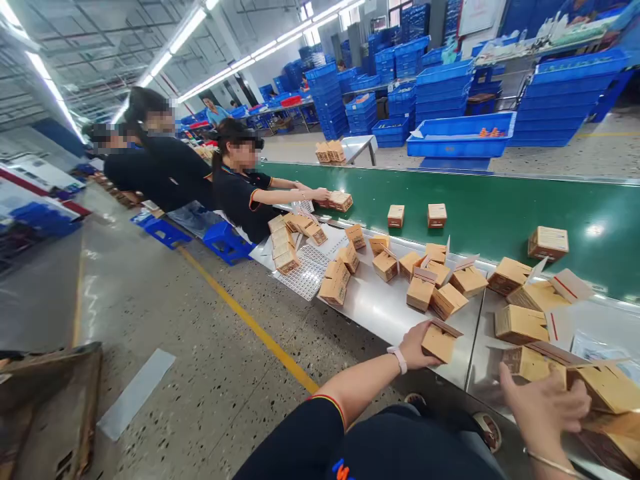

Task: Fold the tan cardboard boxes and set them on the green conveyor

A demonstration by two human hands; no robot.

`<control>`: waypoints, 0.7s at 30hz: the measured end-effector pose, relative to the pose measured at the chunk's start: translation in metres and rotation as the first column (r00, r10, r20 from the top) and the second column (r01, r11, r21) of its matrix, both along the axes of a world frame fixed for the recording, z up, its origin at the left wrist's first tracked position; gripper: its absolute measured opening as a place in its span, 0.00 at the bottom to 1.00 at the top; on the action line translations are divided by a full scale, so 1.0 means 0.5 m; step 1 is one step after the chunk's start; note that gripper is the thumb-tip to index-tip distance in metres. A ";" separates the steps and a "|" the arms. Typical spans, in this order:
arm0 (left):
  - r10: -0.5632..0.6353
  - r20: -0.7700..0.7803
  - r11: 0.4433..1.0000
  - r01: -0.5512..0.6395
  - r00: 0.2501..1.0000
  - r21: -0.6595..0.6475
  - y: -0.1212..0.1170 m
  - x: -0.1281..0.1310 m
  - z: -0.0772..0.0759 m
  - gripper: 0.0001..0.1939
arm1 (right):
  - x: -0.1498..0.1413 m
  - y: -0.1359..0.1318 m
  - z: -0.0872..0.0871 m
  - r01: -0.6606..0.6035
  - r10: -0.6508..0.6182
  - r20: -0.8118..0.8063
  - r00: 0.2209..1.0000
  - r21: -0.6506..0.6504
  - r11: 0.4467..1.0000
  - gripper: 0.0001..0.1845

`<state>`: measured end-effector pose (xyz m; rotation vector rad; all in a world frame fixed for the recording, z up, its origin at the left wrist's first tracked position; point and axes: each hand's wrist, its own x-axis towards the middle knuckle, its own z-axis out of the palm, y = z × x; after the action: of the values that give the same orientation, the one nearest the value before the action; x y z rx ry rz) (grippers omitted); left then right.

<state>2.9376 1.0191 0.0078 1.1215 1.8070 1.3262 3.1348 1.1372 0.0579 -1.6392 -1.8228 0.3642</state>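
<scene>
My left hand (418, 344), with a pale band at its wrist, grips the side of a small brown cardboard box (440, 343) at the near edge of the metal table. That box has its lid flap raised. My right hand (545, 403) is open with fingers spread, in front of several boxes at the lower right; whether it touches one I cannot tell. A box with an upright flap (533, 363) lies just beyond its fingers, and a larger box (607, 387) is to its right.
Several cardboard boxes (450, 301) crowd the metal table (373, 303). Beyond runs a green conveyor belt (485, 207) carrying a few boxes. A co-worker (245, 193) reaches to boxes at the left. Blue crates (460, 137) stand behind the belt; a blue stool (227, 241) is left.
</scene>
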 end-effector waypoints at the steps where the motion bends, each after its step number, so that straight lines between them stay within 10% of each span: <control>1: -0.004 -0.007 1.000 0.004 1.000 0.008 0.015 0.005 0.002 0.52 | -0.006 0.016 0.004 0.014 -0.013 0.014 1.000 -0.037 0.999 0.42; 7: -0.021 0.042 0.999 0.020 0.999 0.029 0.075 0.060 0.013 0.50 | -0.058 0.011 -0.019 -0.203 0.209 0.053 0.976 -0.102 0.974 0.34; 12: 0.078 0.202 0.997 -0.079 0.976 -0.004 0.034 0.068 0.010 0.47 | 0.026 -0.074 -0.040 -0.493 0.479 -0.130 0.868 -0.116 0.862 0.35; 18: 0.119 0.226 0.978 -0.075 0.967 -0.194 -0.039 0.020 -0.001 0.49 | 0.264 -0.042 -0.027 -0.046 0.052 -0.110 0.993 0.054 0.997 0.39; 21: 0.082 0.253 0.972 -0.022 0.964 -0.235 -0.049 0.009 0.000 0.49 | 0.340 0.046 -0.019 -0.173 0.167 -0.051 0.985 -0.161 0.972 0.43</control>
<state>2.9419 0.9946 0.0079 0.7423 1.7497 1.1950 3.3046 1.1602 0.0482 -1.5761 -1.9544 0.6321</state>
